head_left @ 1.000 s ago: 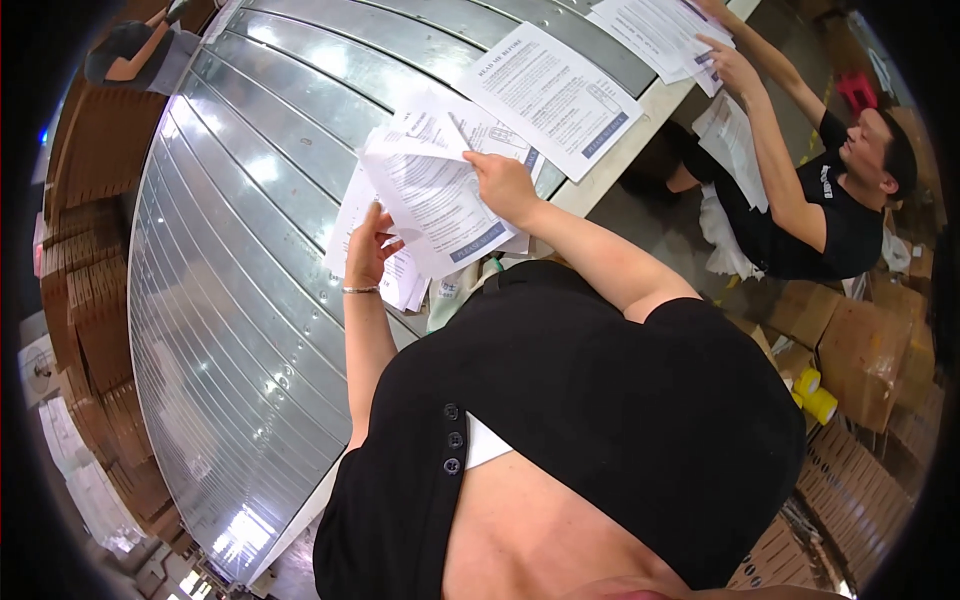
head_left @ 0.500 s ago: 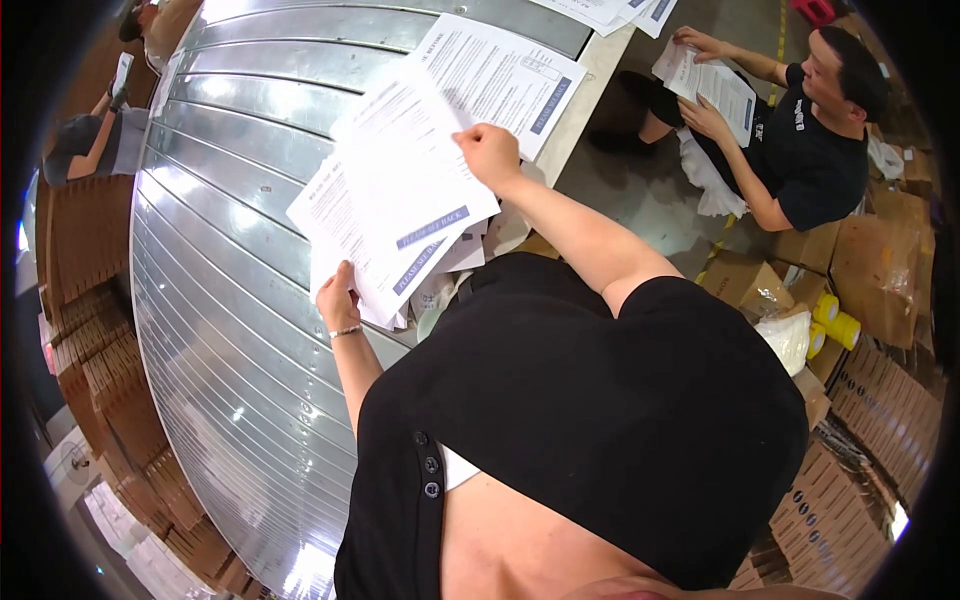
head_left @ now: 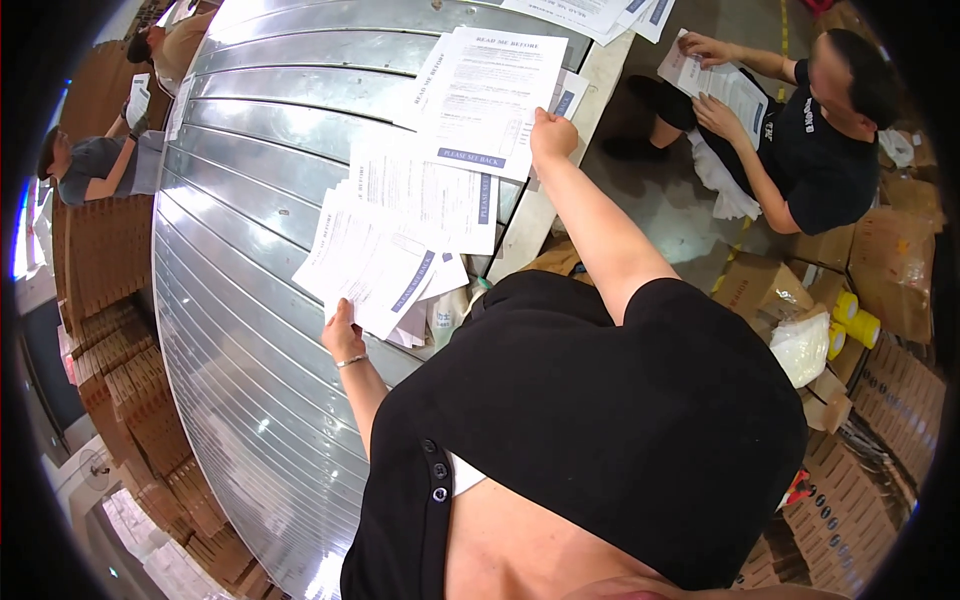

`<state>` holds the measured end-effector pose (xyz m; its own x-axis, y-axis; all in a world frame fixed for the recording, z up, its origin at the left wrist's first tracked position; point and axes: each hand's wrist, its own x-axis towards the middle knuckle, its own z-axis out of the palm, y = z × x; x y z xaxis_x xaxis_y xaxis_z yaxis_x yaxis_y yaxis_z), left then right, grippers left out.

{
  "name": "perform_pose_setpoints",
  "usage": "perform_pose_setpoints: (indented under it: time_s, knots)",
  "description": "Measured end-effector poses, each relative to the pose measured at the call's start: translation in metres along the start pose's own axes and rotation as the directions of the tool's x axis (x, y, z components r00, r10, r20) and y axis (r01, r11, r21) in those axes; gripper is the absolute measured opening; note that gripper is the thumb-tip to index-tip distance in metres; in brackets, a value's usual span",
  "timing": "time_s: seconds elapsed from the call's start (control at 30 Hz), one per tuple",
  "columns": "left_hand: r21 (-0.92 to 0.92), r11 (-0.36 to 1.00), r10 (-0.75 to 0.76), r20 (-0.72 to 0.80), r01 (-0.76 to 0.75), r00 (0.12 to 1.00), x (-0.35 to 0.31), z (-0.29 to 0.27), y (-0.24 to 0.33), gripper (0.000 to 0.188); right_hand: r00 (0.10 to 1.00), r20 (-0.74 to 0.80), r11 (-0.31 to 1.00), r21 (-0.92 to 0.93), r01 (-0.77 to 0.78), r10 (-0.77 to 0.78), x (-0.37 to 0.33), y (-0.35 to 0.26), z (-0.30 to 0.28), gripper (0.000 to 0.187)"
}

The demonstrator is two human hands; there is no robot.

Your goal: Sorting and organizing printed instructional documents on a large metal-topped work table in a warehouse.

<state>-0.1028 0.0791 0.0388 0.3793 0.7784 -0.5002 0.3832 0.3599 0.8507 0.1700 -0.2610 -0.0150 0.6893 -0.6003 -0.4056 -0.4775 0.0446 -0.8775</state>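
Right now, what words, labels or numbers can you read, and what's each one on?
I won't copy wording, but print shows here:
Sheet in the right hand: dark heading and pale letters on a blue band, legible; body too small.
Another sheet in the left hand: band lettering legible; body too small.
Co-worker's black shirt: white lettering, too blurred.
Brown carton: print too small to read.

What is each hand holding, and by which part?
The right hand holds a printed sheet by its right edge; the left hand holds a second sheet by its lower-left edge. Whether more sheets are caught beneath cannot be told.
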Motion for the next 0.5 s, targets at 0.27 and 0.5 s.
perform_pose_setpoints:
  time_s: [0.27,0.5]
  knots:
    - [0.068,0.998,-0.013,-0.017,0.014,1.000,0.021,-0.004,-0.028,0.021,0.989,0.148,0.948,-0.316,0.041,0.007,-0.007,-0.021,0.001,0.034]
    - [0.326,0.945,0.038,-0.062,-0.016,0.997,0.023,-0.001,-0.054,0.026,0.981,0.066,0.790,-0.583,0.187,-0.184,0.004,-0.038,-0.032,0.049]
